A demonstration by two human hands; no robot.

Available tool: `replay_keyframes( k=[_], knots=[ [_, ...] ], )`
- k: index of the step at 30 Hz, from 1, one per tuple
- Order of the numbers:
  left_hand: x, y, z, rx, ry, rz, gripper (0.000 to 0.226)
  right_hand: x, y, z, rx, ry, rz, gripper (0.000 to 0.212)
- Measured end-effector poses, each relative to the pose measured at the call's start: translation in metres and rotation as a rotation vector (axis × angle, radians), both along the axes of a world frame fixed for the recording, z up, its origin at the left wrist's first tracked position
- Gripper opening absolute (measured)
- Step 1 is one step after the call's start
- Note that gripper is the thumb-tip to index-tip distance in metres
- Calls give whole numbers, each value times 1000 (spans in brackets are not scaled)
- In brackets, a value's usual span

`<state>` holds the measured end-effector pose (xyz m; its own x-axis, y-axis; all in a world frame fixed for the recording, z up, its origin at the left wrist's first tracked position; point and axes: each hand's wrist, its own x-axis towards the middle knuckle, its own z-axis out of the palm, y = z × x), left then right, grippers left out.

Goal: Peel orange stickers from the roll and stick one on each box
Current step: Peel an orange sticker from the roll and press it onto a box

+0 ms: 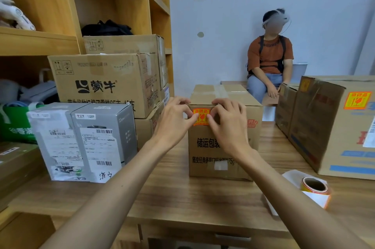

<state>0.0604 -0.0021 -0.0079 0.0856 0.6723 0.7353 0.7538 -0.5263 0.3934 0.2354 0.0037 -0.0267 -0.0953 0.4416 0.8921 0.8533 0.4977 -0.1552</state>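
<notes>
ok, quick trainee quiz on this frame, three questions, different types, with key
1. True or false: the sticker roll lies on the table, right of the middle box.
2. The orange sticker on that box is touched by: A left hand only, B right hand only, C both hands.
3. Fill in: the grey boxes stand on the middle box's ____ side.
Key: 1 true; 2 C; 3 left.

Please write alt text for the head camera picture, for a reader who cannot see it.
A person's left hand and right hand hold an orange sticker by its sides against the upper front of a cardboard box on a wooden table. The sticker roll sits on the table at the right, near a larger box that already carries one.
</notes>
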Motion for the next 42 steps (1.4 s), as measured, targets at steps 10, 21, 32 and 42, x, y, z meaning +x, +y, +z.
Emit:
replay_keyframes(
  k=[10,21,32,42],
  knots=[
    [-17,3,3,-18,99,45,47,13,-4,19,-83,-4,63,34],
    [-16,18,10,-199,-227,-195,26,24,15,27,-141,-59,78,33],
    [-24,19,-2,-191,-131,-256,35,29,14,22,-111,-141,76,35],
    [-30,21,-12,-163,14,-254,52,31,12,22,-89,-245,35,50]
  ],
)
